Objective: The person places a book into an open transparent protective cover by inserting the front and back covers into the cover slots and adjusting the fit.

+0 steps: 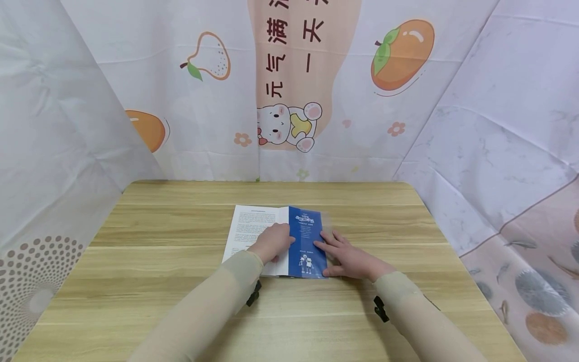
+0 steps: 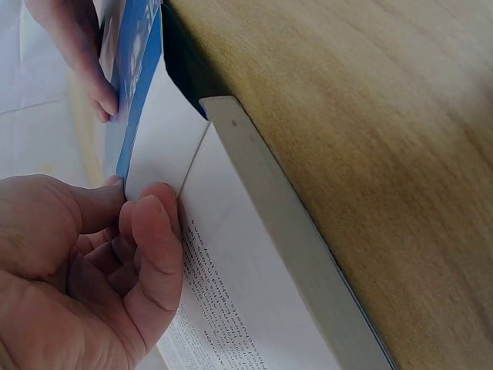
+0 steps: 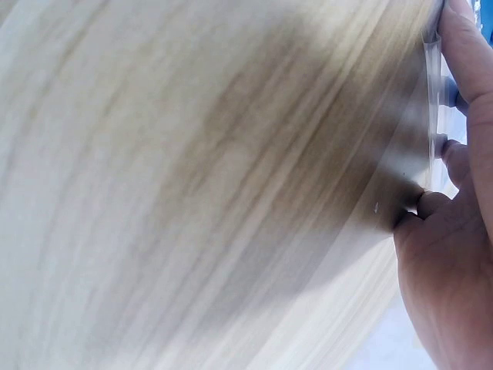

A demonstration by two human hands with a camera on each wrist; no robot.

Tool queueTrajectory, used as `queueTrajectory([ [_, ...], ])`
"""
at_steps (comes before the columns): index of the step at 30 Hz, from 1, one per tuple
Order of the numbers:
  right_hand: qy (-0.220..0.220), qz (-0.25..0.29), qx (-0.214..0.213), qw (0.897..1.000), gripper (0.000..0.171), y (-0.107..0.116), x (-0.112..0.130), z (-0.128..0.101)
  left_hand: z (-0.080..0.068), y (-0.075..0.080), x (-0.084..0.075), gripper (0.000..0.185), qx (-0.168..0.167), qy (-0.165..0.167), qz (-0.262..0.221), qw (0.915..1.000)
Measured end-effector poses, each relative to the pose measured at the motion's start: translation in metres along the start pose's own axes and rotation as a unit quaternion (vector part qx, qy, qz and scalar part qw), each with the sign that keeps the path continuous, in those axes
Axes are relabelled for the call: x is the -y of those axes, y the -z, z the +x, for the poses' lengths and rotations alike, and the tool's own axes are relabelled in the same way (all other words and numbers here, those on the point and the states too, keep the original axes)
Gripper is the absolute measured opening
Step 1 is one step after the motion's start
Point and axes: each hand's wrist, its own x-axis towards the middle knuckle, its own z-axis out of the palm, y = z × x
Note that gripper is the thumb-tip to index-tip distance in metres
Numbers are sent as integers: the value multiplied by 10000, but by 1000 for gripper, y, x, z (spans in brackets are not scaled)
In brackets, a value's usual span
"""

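A book (image 1: 253, 226) lies on the wooden table, its printed white page facing up. A blue cover flap (image 1: 307, 246) with white lettering and small figures is spread to the right. Clear plastic film (image 1: 326, 221) shows along the flap's right edge. My left hand (image 1: 273, 241) is at the raised crease between white and blue. Its thumb and curled fingers (image 2: 158, 231) pinch there, the fingertips against the white side. My right hand (image 1: 350, 256) rests with spread fingers on the flap's right edge and the film. In the right wrist view, fingertips (image 3: 454, 158) touch the film's edge.
The wooden table (image 1: 181, 226) extends around the book on all sides. Printed curtains (image 1: 203, 110) hang behind it and along both sides. A thick book block edge (image 2: 285, 223) shows in the left wrist view. Black straps (image 1: 381, 309) sit at the wrists.
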Motion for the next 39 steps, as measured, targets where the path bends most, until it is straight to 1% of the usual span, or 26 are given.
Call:
queueTrajectory([
  [10,-66,8,18,10000,83,-1,0,0,2,-2,-1,33,-47,-5,104,9999],
  [16,-90,32,4,10000,83,-1,0,0,3,-2,0,30,-52,-36,121,9999],
  [24,-119,30,14,9999,83,-1,1,0,0,-3,1,28,-120,-206,194,9995],
  [32,-113,15,8,9999,83,-2,0,0,-2,-3,-1,29,-119,-247,295,9992],
  [39,-29,-18,-22,10000,83,-1,0,0,-7,-3,-4,24,-285,-386,578,9972],
])
